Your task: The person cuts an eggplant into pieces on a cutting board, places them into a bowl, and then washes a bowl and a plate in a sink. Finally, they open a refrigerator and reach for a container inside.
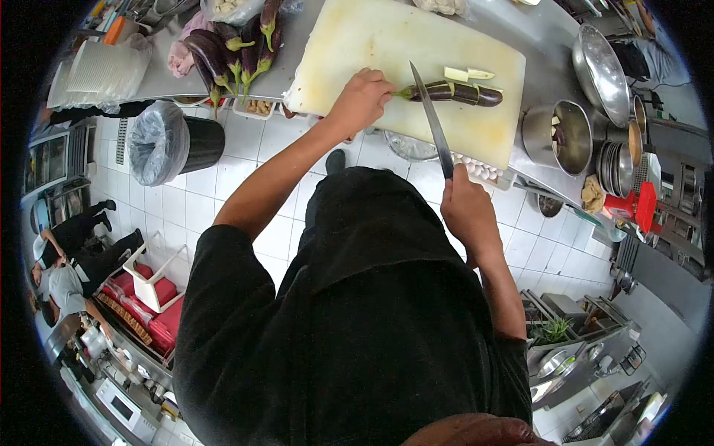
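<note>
A cut eggplant lies across the white cutting board, its purple skin striped with peeled pale bands and split into sections. My left hand has its fingers closed at the green stem end. In my right hand is the handle of a long kitchen knife. The blade points away from me and crosses the eggplant near its stem end. Just beyond the eggplant lie pale cut eggplant pieces.
Several whole eggplants sit left of the board. To the right stand a steel pot with cut pieces inside and a large metal bowl. A lined trash bin is on the floor at left. Co-workers stand far left.
</note>
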`<state>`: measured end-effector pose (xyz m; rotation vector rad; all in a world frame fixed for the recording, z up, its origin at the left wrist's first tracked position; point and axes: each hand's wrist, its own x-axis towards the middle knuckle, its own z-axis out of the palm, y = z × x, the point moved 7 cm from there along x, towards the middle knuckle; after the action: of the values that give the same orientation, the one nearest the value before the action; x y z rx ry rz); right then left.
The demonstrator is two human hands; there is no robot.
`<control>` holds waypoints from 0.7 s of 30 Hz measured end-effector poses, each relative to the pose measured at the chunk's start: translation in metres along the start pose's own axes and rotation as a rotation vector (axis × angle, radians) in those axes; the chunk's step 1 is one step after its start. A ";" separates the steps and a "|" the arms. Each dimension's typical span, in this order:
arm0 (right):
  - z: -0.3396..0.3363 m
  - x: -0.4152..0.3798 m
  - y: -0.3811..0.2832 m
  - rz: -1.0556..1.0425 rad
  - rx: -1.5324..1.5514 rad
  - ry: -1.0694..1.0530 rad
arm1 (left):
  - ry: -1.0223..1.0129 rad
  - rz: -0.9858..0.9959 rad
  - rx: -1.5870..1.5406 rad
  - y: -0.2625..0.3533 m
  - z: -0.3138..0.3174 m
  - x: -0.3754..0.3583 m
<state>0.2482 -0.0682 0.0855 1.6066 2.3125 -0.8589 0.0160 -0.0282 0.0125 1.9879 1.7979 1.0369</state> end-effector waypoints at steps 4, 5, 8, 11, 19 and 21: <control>0.032 0.028 0.012 0.003 -0.006 0.001 | -0.049 0.007 0.027 -0.002 0.004 0.005; 0.036 0.037 0.012 0.007 -0.020 0.008 | -0.049 0.025 0.034 -0.001 0.004 0.008; 0.038 0.057 0.009 0.015 -0.026 -0.015 | -0.025 0.038 0.054 -0.003 0.000 0.000; 0.034 0.070 0.009 -0.035 -0.002 0.038 | 0.065 -0.064 0.039 -0.006 -0.029 -0.012; 0.007 0.076 -0.037 0.018 0.440 0.087 | 0.809 -0.627 -0.188 -0.101 -0.247 -0.133; 0.009 0.081 -0.039 0.036 0.545 0.068 | 0.987 -0.704 -0.046 -0.131 -0.316 -0.181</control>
<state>0.1797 -0.0186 0.0538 1.8875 2.2002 -1.5476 -0.2854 -0.2562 0.0958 0.6125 2.5566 1.8786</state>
